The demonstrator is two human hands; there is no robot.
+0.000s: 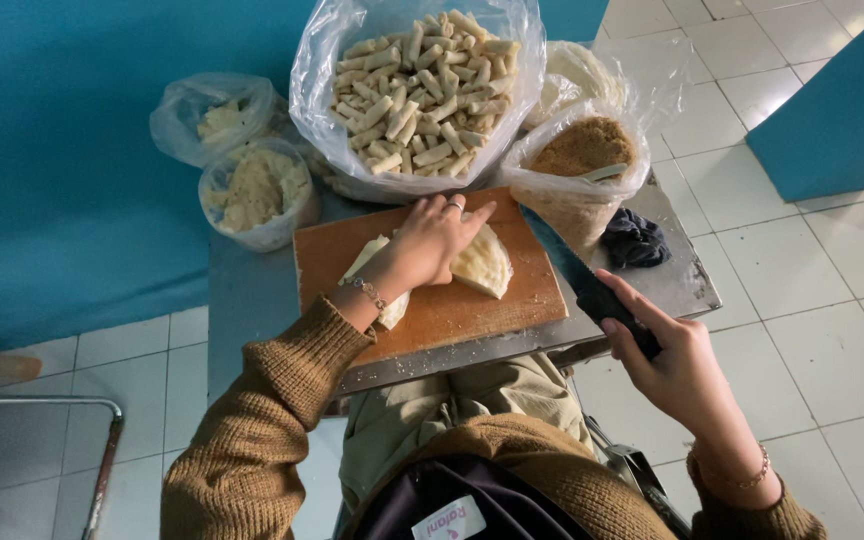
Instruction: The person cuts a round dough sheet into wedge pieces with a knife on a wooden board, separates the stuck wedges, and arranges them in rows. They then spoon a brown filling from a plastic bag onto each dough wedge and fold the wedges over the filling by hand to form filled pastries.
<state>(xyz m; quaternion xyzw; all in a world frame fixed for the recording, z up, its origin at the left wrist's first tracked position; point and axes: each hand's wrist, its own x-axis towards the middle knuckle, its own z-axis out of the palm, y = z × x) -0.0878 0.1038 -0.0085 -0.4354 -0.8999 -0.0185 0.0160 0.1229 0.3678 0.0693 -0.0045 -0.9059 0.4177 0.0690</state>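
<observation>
My left hand (435,240) lies flat, fingers apart, on a pale folded sheet of dough (484,264) that rests on a wooden cutting board (452,310). A second pale piece (367,262) pokes out under my wrist. My right hand (674,370) grips the black handle of a serrated knife (572,272); its blade points up and away, over the board's right edge, not touching the dough. Both sleeves are brown knit.
The board sits on a small metal table (677,280). Behind it stand a big clear bag of rolled pastry sticks (417,90), a bag of brown crumbs (582,150), two bags of pale filling (252,190), and a dark cloth (635,240). White floor tiles surround.
</observation>
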